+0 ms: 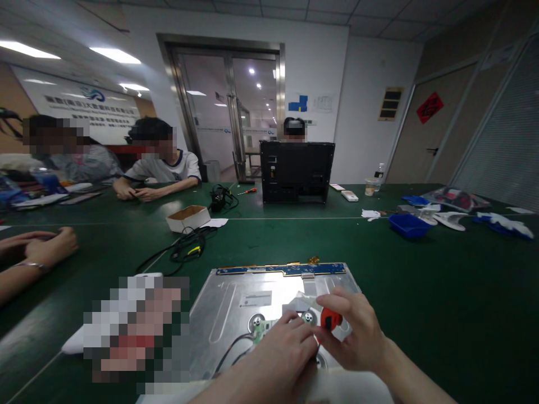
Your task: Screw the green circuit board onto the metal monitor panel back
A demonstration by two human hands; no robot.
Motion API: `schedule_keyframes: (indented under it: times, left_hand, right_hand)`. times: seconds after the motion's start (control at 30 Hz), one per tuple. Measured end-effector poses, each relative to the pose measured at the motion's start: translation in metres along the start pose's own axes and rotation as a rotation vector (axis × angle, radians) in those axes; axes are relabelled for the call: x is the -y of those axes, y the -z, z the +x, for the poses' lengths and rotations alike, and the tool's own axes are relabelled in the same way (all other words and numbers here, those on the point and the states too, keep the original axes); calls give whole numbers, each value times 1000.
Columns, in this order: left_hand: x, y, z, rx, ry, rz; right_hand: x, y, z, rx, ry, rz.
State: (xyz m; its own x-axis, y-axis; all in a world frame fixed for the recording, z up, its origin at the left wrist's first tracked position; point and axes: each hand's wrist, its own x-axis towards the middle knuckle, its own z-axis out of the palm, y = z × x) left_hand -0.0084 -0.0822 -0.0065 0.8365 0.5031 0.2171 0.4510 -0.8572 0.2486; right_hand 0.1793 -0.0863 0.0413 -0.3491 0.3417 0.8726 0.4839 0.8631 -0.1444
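A silver metal display panel (227, 314) lies flat in front of me, with a blue circuit strip (261, 270) along its far edge. My right hand (357, 331) grips the red and black handle of a screwdriver (330, 318) above the right half of the panel. My left hand (286, 348) rests low over the panel beside the screwdriver, fingers bent together; what they hold, if anything, is hidden. Partly under that hand is a green circuit board (261, 330) with black cables (229, 354). Round metal mounts (255, 322) surround it, and a label (255, 299) sits farther back.
Black cables (185, 247) and an open cardboard box (188, 218) lie beyond the panel on the left. A black monitor housing (297, 171) stands at the back. A blue tray (409, 225) is at right. Another person's hands (50, 249) are at far left.
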Motion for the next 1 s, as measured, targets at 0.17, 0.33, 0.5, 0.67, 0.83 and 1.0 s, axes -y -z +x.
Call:
schedule_keyframes:
  times: [0.17, 0.33, 0.5, 0.67, 0.83, 1.0]
  left_hand:
    - [0, 0, 2, -12, 2, 9]
    - [-1, 5, 3, 6, -11, -2]
    - [-1, 5, 2, 28, 8, -24]
    - [-1, 3, 2, 32, 13, -21]
    - [-1, 3, 2, 22, 12, -6]
    - [-1, 2, 1, -9, 4, -1]
  right_hand:
    - [1, 4, 4, 65, -13, 86]
    - [1, 6, 5, 85, -7, 135]
    - [2, 5, 4, 35, -15, 86]
    - [3, 4, 5, 20, -8, 72]
    - [3, 4, 6, 20, -26, 63]
    - [-2, 1, 1, 23, -16, 52]
